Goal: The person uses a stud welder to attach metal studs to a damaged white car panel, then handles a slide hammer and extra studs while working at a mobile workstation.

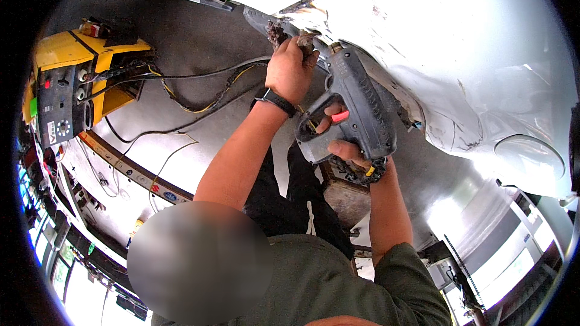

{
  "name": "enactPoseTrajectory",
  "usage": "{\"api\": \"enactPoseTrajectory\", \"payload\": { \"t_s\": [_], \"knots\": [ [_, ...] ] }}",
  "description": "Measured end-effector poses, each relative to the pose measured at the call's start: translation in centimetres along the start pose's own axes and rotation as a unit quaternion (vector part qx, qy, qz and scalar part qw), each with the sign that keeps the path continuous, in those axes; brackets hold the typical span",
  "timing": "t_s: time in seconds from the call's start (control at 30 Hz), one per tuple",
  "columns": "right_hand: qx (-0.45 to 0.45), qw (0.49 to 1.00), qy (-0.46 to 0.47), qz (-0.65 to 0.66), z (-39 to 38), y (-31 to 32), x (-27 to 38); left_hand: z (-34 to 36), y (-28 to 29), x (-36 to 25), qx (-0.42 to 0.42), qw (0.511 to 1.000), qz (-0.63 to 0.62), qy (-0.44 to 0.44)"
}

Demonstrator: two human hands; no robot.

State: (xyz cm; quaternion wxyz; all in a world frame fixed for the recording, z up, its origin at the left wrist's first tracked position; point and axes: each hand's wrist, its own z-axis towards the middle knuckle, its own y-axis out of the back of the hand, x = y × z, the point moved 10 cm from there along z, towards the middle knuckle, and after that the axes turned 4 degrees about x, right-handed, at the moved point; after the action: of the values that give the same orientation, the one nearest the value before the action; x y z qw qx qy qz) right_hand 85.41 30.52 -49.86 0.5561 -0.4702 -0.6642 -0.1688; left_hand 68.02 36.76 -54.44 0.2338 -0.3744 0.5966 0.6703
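My right hand (349,150) is wrapped round the grip of a black welding gun (367,99) with a red trigger; a finger rests at the trigger. The gun's brass-coloured nose points up toward the dented lower edge of a white car body panel (477,78). My left hand (291,72), with a black watch (275,101) at its wrist, is closed beside that edge, left of the gun's nose. What its fingers hold is hard to make out. A rusty brown clump (277,33) shows just past the knuckles.
At the left stands a yellow and black machine (60,101) with knobs and sockets. Dark cables (181,76) run from it across the grey floor toward my hands. A brown-edged board with stickers (130,173) lies below it. A brown box-like block (344,199) is beside my legs.
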Motion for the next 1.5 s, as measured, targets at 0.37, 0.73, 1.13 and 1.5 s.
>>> {"api": "enactPoseTrajectory", "payload": {
  "t_s": [0.37,0.73,1.13,1.5],
  "knots": [
    [0.008,0.996,0.023,0.083,0.0,-0.1,0.7,0.1,0.2,-0.4,0.017,1.0,-0.017,0.017],
    [0.035,0.989,0.05,0.137,0.0,-0.2,-1.1,0.0,0.0,-0.2,0.021,0.999,-0.029,0.025],
    [-0.044,0.989,0.072,0.125,0.2,-1.5,0.4,-0.1,-0.9,0.7,0.022,0.996,0.063,-0.057],
    [0.066,0.991,-0.063,0.096,-7.2,-5.1,-4.0,-0.8,-1.9,1.9,0.094,0.992,0.049,0.073]
  ]
}}
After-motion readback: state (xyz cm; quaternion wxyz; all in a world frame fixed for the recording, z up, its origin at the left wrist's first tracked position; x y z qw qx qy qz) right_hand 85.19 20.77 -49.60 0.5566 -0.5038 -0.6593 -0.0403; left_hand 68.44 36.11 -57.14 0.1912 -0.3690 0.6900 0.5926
